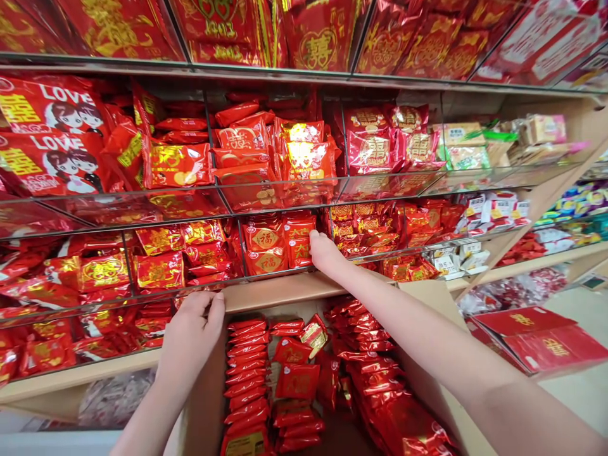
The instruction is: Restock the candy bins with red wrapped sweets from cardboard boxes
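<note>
An open cardboard box [285, 291] of small red packets [297, 382] stands below me against the shelves. My left hand [194, 323] is closed at the box's far left corner, fingers curled over the edge beside the shelf's clear front lip. My right hand [327, 254] reaches over the box into a lower shelf compartment. Its fingers are closed at the right edge of a red packet [299, 240] with gold characters, and the fingertips are partly hidden. Beside that packet stand similar red packets [265, 244] with a gold emblem.
Clear dividers split the shelves into compartments of red and gold packets [178, 163]. A transparent lip [280, 193] runs along the middle shelf. Larger packs [52, 136] marked LOVE lie upper left. A red carton [536, 339] rests on the floor at right, near bagged goods [517, 288].
</note>
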Demonstrator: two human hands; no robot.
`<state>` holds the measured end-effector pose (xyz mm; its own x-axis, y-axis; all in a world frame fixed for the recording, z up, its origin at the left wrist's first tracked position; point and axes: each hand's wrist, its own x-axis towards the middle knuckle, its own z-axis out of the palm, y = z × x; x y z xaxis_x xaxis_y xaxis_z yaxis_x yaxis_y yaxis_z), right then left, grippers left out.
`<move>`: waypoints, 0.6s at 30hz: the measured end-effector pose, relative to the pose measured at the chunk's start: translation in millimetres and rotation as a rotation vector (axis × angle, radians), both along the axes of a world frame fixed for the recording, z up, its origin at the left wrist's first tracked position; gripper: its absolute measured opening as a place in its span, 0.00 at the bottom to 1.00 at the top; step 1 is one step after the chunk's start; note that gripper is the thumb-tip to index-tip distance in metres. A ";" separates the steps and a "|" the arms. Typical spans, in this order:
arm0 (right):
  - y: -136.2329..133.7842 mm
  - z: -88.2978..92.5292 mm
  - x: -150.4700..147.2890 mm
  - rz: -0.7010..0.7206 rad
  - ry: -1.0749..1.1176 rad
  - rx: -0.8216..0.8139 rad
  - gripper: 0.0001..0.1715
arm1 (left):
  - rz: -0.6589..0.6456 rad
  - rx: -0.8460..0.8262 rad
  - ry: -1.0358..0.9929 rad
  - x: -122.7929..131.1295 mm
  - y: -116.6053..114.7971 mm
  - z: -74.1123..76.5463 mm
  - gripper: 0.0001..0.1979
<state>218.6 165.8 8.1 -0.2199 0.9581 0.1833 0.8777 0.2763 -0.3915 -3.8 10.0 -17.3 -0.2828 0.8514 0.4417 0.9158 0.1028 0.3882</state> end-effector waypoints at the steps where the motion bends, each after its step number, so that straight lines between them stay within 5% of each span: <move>1: 1.0 -0.7 -0.5 0.008 -0.018 0.001 0.16 | -0.001 0.002 0.002 0.5 0.2 0.5 0.14; 6: 1.8 7.4 4.1 0.025 -0.085 0.040 0.15 | 0.000 0.015 0.000 2.2 1.1 2.6 0.14; 10: -33.7 18.8 13.5 0.059 -0.114 0.196 0.13 | 0.017 0.008 -0.014 2.1 -0.2 2.8 0.14; 12: -66.6 15.5 17.8 0.242 -0.141 0.304 0.10 | 0.020 0.002 -0.005 2.0 -0.9 2.7 0.15; 15: -119.3 -6.7 18.4 0.705 -0.244 0.284 0.13 | 0.022 0.000 0.017 2.0 -1.2 2.3 0.15; 18: -155.9 -43.0 7.8 0.873 -0.363 0.152 0.11 | 0.032 -0.005 0.043 1.7 -1.0 1.8 0.15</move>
<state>226.5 9.9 -34.9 -0.9131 0.4011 0.0725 0.3991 0.9160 -0.0416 -2.0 8.9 -15.6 -0.2910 0.8445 0.4497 0.9278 0.1343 0.3480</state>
